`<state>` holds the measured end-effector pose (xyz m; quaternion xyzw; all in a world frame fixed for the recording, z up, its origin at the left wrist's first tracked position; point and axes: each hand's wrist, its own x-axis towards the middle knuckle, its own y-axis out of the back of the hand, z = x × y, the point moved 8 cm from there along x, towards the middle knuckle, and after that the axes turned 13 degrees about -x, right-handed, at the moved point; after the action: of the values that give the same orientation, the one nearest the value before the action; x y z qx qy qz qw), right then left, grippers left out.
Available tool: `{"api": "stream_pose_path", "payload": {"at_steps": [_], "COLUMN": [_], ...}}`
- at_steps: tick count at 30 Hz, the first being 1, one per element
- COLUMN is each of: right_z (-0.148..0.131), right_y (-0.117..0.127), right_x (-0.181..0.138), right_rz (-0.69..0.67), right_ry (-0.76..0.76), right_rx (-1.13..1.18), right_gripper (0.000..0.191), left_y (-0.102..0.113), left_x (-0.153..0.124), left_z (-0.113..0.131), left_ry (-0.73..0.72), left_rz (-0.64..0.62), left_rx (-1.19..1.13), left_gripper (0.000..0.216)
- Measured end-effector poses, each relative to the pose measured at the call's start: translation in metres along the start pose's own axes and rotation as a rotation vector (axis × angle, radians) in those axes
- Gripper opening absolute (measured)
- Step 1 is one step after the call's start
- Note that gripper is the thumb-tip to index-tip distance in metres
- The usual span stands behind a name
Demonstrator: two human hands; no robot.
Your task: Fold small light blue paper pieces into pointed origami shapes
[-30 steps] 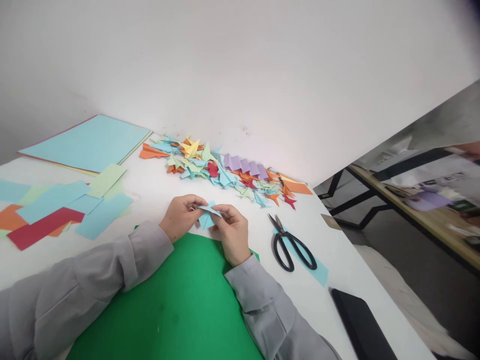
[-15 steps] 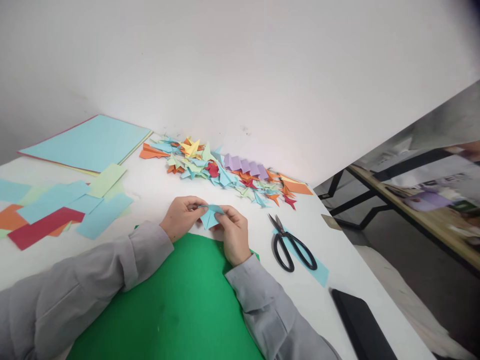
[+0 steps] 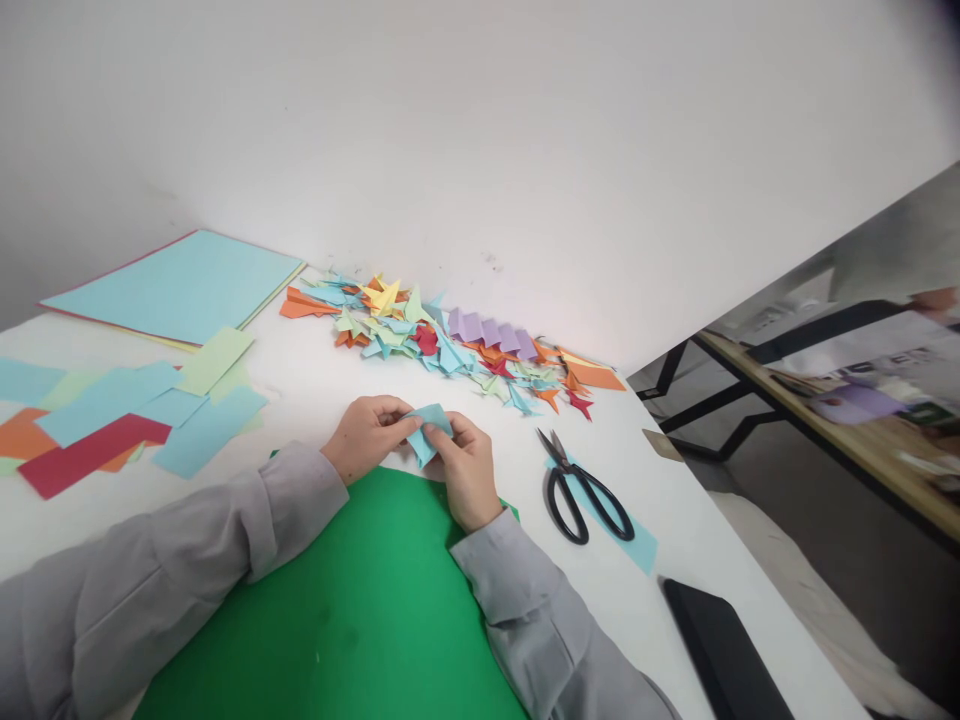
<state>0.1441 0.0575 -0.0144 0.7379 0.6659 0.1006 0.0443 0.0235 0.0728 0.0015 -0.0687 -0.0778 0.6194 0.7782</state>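
Paper piece [image 3: 422, 447], light blue and folded, is held up between the two hands, near the far edge of the green sheet [image 3: 337, 610]. Left hand [image 3: 367, 438] is nearly closed, and it pinches the paper's left side with the thumb and bent fingers. Right hand [image 3: 469, 468] is closed likewise and grips the right side, its thumb pressed on the near face. Beyond both hands, a heap of folded paper shapes [image 3: 450, 353] lies on the white surface [image 3: 300, 380]; black-handled scissors [image 3: 568, 467] rest to the right.
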Motion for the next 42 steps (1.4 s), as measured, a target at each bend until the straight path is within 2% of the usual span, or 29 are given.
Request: {"api": "stream_pose_path", "payload": {"at_steps": [11,16,21,28,42], "right_z": [-0.001,0.001,0.001,0.001,-0.001], "right_y": [-0.001,0.001,0.004,0.006,0.002], "right_x": [0.001,0.001,0.000,0.002,0.001], "right_rz": [0.000,0.021,0.052,0.047,-0.020], "right_ry": [0.028,-0.003,-0.022,-0.021,-0.060], "right_rx": [-0.026,-0.026,0.048,0.105,0.184], "right_gripper": [0.012,0.011,0.013,0.014,0.012], "left_y": [0.000,0.003,0.004,-0.001,-0.002], "left_x": [0.000,0.001,0.005,0.002,0.002], "left_z": [0.002,-0.003,-0.011,-0.007,-0.002], "left_ry": [-0.024,0.009,0.070,0.091,0.023], "left_rz": [-0.034,-0.009,0.001,-0.045,-0.061], "left_rx": [0.073,-0.041,-0.163,-0.191,-0.195], "left_gripper": [0.023,0.034,0.026,0.023,0.028]}}
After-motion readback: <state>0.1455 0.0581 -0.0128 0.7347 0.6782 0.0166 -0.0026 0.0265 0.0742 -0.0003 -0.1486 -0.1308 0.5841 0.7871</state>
